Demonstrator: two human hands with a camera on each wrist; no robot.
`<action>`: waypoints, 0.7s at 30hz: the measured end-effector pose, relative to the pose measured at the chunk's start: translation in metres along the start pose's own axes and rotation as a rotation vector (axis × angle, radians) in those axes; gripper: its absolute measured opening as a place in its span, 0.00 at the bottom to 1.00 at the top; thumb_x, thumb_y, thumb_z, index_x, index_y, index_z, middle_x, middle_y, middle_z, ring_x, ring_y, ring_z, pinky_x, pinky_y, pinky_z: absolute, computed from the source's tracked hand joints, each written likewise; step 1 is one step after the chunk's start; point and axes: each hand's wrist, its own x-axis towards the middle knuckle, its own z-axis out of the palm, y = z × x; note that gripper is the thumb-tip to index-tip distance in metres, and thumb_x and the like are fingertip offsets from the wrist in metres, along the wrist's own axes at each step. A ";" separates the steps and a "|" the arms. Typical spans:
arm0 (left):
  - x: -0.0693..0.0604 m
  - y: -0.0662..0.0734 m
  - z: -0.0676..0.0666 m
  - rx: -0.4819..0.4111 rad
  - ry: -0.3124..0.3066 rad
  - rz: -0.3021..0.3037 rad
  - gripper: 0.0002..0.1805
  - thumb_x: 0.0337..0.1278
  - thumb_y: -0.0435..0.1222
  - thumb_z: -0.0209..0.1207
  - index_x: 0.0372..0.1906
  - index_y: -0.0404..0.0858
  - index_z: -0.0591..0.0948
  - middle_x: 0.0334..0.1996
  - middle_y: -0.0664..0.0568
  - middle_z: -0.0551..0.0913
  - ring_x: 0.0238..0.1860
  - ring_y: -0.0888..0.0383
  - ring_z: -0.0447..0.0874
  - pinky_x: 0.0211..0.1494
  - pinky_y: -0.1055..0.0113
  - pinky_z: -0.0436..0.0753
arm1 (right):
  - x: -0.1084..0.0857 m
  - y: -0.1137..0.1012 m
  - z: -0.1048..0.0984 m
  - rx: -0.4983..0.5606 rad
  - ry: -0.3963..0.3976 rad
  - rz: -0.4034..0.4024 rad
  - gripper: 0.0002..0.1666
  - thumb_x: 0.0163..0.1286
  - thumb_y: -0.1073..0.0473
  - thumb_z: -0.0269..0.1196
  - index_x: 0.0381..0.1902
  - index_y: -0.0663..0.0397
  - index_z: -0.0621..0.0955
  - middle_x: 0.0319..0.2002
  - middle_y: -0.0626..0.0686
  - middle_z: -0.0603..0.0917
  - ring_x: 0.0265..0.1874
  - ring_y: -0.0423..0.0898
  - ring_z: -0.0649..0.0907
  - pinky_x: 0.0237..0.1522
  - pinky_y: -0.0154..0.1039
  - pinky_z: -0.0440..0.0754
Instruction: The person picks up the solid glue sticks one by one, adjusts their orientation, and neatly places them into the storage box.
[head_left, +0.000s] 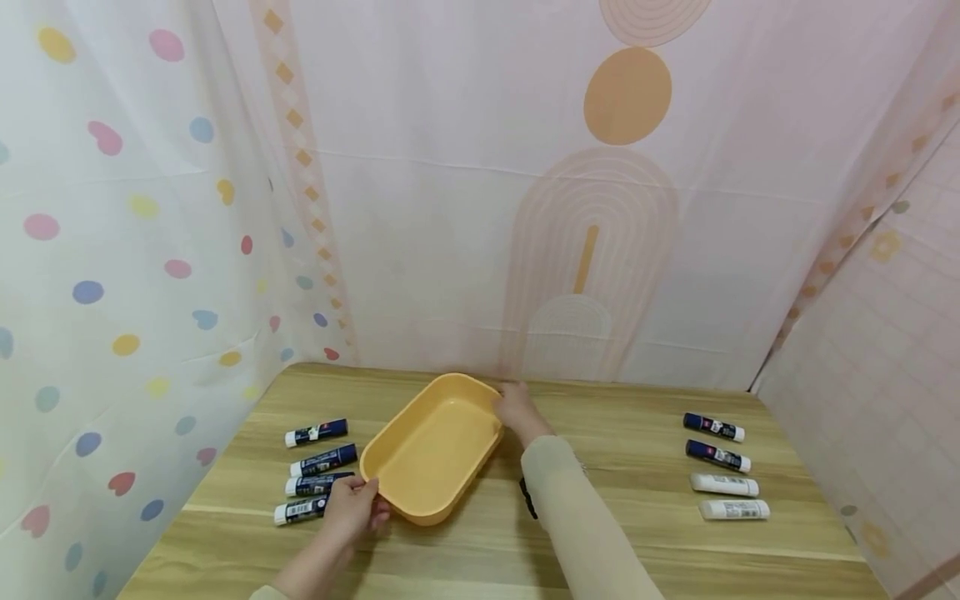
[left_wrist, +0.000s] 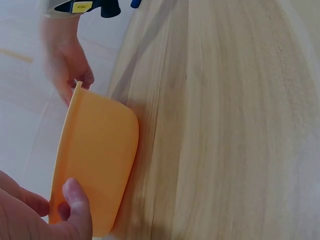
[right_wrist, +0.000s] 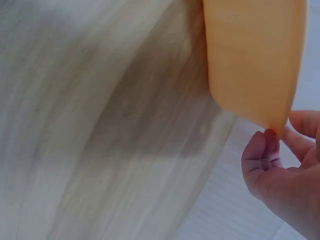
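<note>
A yellow-orange plastic basin (head_left: 438, 454), oblong with rounded corners, sits at a slant over the wooden table, and nothing lies inside it. At its near left corner my left hand (head_left: 350, 510) pinches the rim, thumb on the outer wall in the left wrist view. My right hand (head_left: 517, 410) grips the rim at the far right corner; the right wrist view shows its fingers (right_wrist: 260, 155) curled at the edge. Dark blue glue sticks with white ends (head_left: 317, 432) lie in a column left of the basin, the lower ones close beside my left hand and partly covered by it.
Two dark blue glue sticks (head_left: 717, 456) and two white tubes (head_left: 724, 485) lie in a column at the table's right side. Patterned curtains (head_left: 420, 250) hang behind the table (head_left: 622, 467) and along both sides. A black band shows beneath the right sleeve (head_left: 577, 508).
</note>
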 end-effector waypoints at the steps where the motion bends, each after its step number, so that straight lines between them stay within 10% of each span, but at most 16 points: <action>1: 0.001 0.000 0.000 -0.001 0.001 0.005 0.18 0.69 0.30 0.43 0.54 0.17 0.60 0.19 0.51 0.79 0.19 0.63 0.78 0.23 0.72 0.80 | 0.000 0.002 0.000 -0.006 0.015 0.004 0.19 0.68 0.66 0.51 0.53 0.65 0.79 0.53 0.67 0.77 0.58 0.61 0.71 0.61 0.50 0.71; 11: 0.011 0.013 -0.003 0.035 0.023 0.015 0.31 0.66 0.27 0.45 0.69 0.21 0.50 0.49 0.31 0.72 0.30 0.60 0.79 0.32 0.71 0.83 | -0.008 0.017 -0.015 0.105 0.080 0.085 0.06 0.64 0.64 0.61 0.31 0.63 0.80 0.30 0.56 0.81 0.29 0.46 0.77 0.29 0.36 0.76; 21: 0.027 0.031 -0.005 0.100 -0.009 0.060 0.30 0.66 0.27 0.44 0.71 0.28 0.54 0.48 0.39 0.68 0.36 0.60 0.74 0.36 0.71 0.80 | -0.015 0.030 -0.028 0.316 -0.021 0.156 0.12 0.63 0.67 0.59 0.44 0.66 0.81 0.31 0.53 0.79 0.24 0.41 0.76 0.24 0.31 0.79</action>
